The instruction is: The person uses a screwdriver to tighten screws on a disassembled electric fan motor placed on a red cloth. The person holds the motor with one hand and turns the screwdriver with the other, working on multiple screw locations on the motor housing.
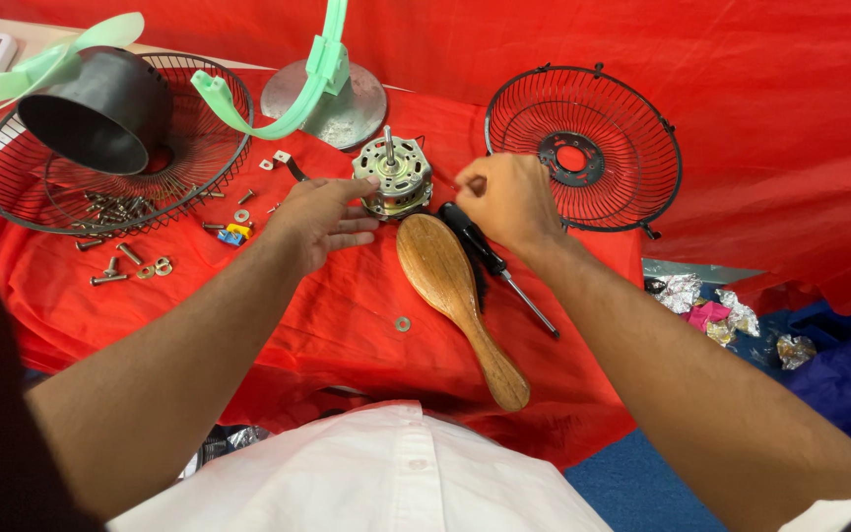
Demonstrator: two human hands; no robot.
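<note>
Resting mid-bench on the red cloth [347, 305]: one small silver-grey metal fan motor with upright shaft [393, 175], between both hands. Handling, as judged: dense, heavy for its size, rigid; shaft and thin wiring best avoided; take hold around the ribbed casing.

Left hand [322, 219]: fingers loosely spread, fingertips [366, 184] touching the motor's near side, nothing grasped.

Right hand [509, 202]: fingers curled nearly shut just right of the motor; whether they pinch something small cannot be told.

Nearby: oval wooden brush [450, 286] and black-handled screwdriver [485, 254] beneath the right hand; loose screws and washers [125, 264] left; two black wire fan guards [583, 148] at either side.
</note>
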